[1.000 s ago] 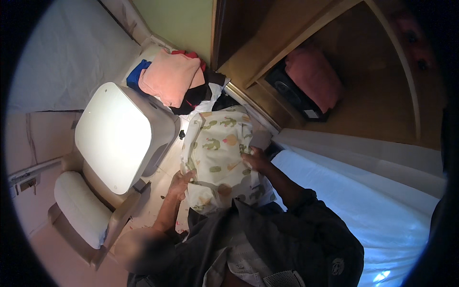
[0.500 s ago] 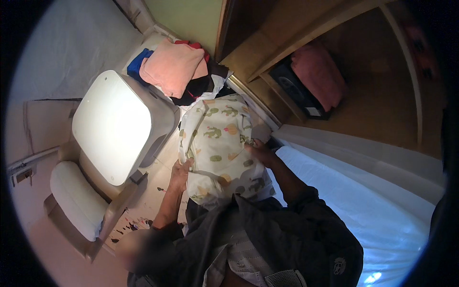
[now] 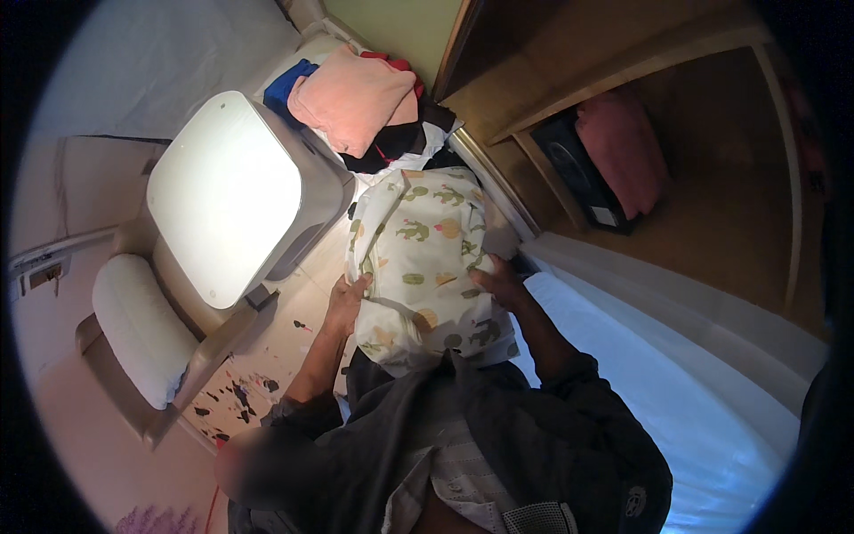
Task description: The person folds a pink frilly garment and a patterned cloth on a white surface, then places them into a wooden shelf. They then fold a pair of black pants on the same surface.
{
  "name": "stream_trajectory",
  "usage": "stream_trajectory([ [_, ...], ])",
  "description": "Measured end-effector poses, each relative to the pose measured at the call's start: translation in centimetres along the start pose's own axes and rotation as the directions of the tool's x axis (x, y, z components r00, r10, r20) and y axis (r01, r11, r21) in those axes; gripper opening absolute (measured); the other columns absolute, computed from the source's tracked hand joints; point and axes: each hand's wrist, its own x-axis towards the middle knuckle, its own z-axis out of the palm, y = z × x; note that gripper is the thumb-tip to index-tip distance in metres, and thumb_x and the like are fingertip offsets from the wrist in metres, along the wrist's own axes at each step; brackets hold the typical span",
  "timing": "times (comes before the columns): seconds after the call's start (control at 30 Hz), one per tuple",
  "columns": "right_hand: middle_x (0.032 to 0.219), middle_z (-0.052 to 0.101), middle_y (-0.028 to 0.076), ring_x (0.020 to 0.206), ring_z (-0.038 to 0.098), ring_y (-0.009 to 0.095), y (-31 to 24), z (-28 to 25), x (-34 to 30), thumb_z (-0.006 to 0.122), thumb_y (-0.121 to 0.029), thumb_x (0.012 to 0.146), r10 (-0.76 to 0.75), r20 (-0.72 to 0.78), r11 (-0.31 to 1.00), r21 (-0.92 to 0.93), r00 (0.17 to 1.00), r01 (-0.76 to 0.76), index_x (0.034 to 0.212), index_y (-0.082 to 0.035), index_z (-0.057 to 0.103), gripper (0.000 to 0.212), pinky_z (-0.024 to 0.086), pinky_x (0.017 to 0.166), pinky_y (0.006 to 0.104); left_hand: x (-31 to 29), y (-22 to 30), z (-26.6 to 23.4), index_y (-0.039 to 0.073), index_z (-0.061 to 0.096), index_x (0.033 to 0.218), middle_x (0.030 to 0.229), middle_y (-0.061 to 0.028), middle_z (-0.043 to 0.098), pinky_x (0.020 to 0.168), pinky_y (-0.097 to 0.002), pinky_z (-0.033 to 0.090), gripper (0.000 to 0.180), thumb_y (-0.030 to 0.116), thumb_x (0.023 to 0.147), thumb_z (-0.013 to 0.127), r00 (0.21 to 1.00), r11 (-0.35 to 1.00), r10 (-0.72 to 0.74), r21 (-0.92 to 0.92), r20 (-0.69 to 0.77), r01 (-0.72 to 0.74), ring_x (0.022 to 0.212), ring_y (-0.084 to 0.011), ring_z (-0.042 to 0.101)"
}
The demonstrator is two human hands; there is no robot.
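Observation:
A white cloth point(image 3: 425, 267) printed with green cacti and orange shapes is spread over my lap, loosely folded, with creases along its left side. My left hand point(image 3: 348, 301) grips its left edge, thumb on top and the other fingers partly hidden beneath. On the opposite side my right hand point(image 3: 501, 282) pinches the right edge, with a little fabric bunched by the thumb. Just beyond the cloth, a peach folded cloth point(image 3: 354, 100) tops a pile with blue, red and black garments.
A white-topped table point(image 3: 227, 200) stands at left, with a chair bearing a white cushion point(image 3: 142, 329) nearer me. Wooden shelves point(image 3: 721, 133) at right hold a pink cloth point(image 3: 621, 151) and a black box point(image 3: 565, 169). A pale-blue covered surface point(image 3: 649, 392) lies to my right.
My view has shifted, so the table and shelves sit differently in the picture. Both hands keep their hold on the cloth's sides, and its folds look nearly the same.

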Motion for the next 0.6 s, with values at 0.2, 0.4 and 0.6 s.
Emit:
stream_trajectory([
  [0.2, 0.118, 0.071, 0.016, 0.103, 0.067, 0.024, -1.3, 0.4, 0.5, 0.076, -0.033, 0.083, 0.042, -0.054, 0.997, -0.058, 0.998, -0.045, 0.132, 0.001, 0.061, 0.061, 0.054, 0.092, 0.0391, 1.1, -1.9, -1.2, 0.0, 0.061, 0.12, 0.099, -0.0101, 0.07, 0.07, -0.0374, 0.062, 0.036, 0.024, 0.096, 0.072, 1.0, 0.999, 0.016, -0.048, -0.004, -0.016, 0.081, -0.0196, 0.071],
  [0.4, 0.121, 0.07, 0.016, 0.106, 0.068, 0.025, -1.9, 0.5, 0.2, 0.077, -0.033, 0.082, 0.124, -0.075, 0.989, -0.076, 0.989, -0.13, 0.134, 0.001, 0.061, 0.064, 0.054, 0.094, 0.0395, 0.9, -2.2, -1.4, -0.007, 0.059, 0.121, 0.101, -0.0142, 0.071, 0.068, -0.0349, 0.062, 0.034, 0.017, 0.098, 0.067, 0.998, 1.0, -0.017, -0.012, -0.064, 0.016, 0.079, -0.0205, 0.072],
  [0.6, 0.122, 0.07, 0.016, 0.107, 0.068, 0.025, 0.6, 0.1, 1.5, 0.078, -0.037, 0.08, 0.146, -0.051, 0.989, -0.02, 0.988, -0.148, 0.136, 0.0, 0.06, 0.07, 0.054, 0.094, 0.0398, 0.4, -1.0, -0.6, -0.005, 0.059, 0.122, 0.102, -0.0143, 0.071, 0.069, -0.0373, 0.061, 0.036, 0.017, 0.096, 0.068, 0.994, 0.999, -0.039, -0.029, -0.098, 0.036, 0.08, -0.0225, 0.072],
])
